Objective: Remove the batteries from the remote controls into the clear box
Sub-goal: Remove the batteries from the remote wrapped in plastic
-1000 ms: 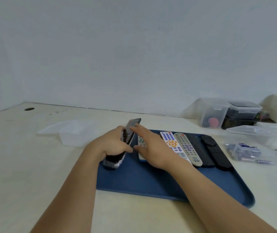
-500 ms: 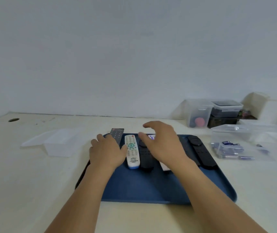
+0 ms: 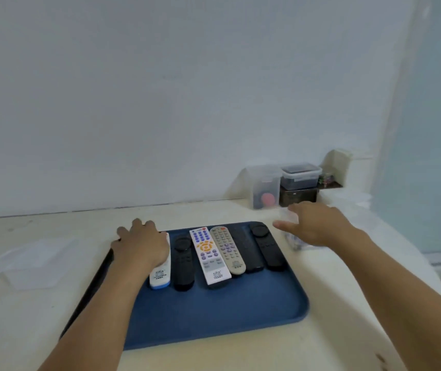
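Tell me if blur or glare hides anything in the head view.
Head view: the right hand is motion-smeared, blurring the clear box behind it; remotes on the blue tray stay sharp; soft even light, no glare; wide-angle bends the wall edge.

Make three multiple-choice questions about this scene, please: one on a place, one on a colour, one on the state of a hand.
1. Where do the remote controls lie?
A. on the blue tray
B. in a clear box
C. on the bare table

2. What colour is the round pad on the white remote in the middle of the row?
A. green
B. orange
C. red

3. How is the right hand?
A. gripping a remote
B. open, fingers spread
C. closed in a fist

Answers:
1 A: they lie in a row on the blue tray.
2 B: the white remote has an orange pad.
3 B: the right hand reaches out with spread fingers, holding nothing.
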### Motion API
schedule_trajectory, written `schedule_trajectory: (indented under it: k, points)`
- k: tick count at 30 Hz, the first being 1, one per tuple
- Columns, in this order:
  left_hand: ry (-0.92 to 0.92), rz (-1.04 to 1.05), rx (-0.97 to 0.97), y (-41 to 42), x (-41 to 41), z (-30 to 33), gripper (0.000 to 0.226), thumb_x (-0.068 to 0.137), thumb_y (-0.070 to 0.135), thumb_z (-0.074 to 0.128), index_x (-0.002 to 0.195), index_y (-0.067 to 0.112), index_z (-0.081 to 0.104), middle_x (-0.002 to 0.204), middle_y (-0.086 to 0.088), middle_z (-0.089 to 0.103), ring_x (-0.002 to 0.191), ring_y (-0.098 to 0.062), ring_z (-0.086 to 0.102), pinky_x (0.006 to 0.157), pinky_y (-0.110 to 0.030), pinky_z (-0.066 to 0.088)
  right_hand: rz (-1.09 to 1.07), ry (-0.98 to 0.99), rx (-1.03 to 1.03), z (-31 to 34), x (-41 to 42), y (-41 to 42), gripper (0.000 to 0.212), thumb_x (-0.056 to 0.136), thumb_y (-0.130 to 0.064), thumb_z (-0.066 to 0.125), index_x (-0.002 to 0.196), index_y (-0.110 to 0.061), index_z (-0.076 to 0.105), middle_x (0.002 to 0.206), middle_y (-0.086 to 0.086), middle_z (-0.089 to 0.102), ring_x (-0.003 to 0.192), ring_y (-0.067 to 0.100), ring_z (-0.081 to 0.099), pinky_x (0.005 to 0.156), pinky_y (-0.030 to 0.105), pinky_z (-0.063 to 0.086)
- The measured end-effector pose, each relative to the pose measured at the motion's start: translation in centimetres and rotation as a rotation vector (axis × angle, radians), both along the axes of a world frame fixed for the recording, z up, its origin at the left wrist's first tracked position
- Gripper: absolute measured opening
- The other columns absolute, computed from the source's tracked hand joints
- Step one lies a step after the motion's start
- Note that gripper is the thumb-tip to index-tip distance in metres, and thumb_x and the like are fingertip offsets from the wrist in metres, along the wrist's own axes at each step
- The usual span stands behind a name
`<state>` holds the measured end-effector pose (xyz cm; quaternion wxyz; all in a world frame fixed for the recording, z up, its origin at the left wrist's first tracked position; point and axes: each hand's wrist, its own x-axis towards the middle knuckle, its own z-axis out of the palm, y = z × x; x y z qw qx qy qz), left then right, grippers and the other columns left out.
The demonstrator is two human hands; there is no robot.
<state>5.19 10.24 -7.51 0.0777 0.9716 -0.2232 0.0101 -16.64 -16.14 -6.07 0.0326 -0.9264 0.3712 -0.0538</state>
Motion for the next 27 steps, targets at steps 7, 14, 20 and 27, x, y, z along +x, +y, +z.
schedule_trajectory:
  k: [7,14,20,27]
  points:
    - [0.191,-0.855,-0.423,-12.9,-9.8,0.7,0.065,0.103,0.049,0.048,0.159,0.024,0.029,0.167,0.002,0.023,0.152,-0.020,0.025,0.123,-0.037,0.021,0.127,-0.245,0.035,0.8,-2.1,-2.7,0.031,0.100,-0.042,0.051,0.115,-0.025,0.071,0.124,0.002,0.070,0.107,0.021,0.062,0.092,0.034,0.047]
    - [0.068,-0.929,-0.167,-19.1,-13.3,-1.8,0.058,0.110,0.037,0.031,0.161,0.015,0.017,0.171,-0.009,0.007,0.157,-0.028,0.002,0.126,-0.041,0.006,-0.032,-0.067,0.022,-3.3,-5.0,-5.9,0.056,0.098,-0.066,0.015,0.152,-0.051,0.021,0.166,-0.011,0.015,0.153,0.026,0.013,0.120,0.058,0.007]
    - [-0.170,-0.944,-0.096,-20.0,-13.6,-2.9,0.051,0.110,0.033,0.028,0.156,0.011,0.027,0.164,-0.011,0.026,0.150,-0.033,0.023,0.120,-0.047,0.026,0.044,-0.051,-0.055,-4.4,-4.0,-6.9,0.055,0.099,-0.063,0.007,0.152,-0.053,0.015,0.166,-0.013,0.013,0.153,0.028,0.013,0.120,0.052,0.011]
    - [0.001,-0.912,-0.075,-19.4,-13.6,-1.5,0.056,0.110,0.033,0.031,0.159,0.007,0.021,0.166,-0.013,0.021,0.153,-0.033,0.018,0.122,-0.045,0.023,0.100,-0.164,0.182,-2.1,-4.1,-6.1,0.049,0.106,-0.047,0.026,0.153,-0.035,0.034,0.164,-0.007,0.024,0.151,0.018,0.019,0.122,0.045,0.008]
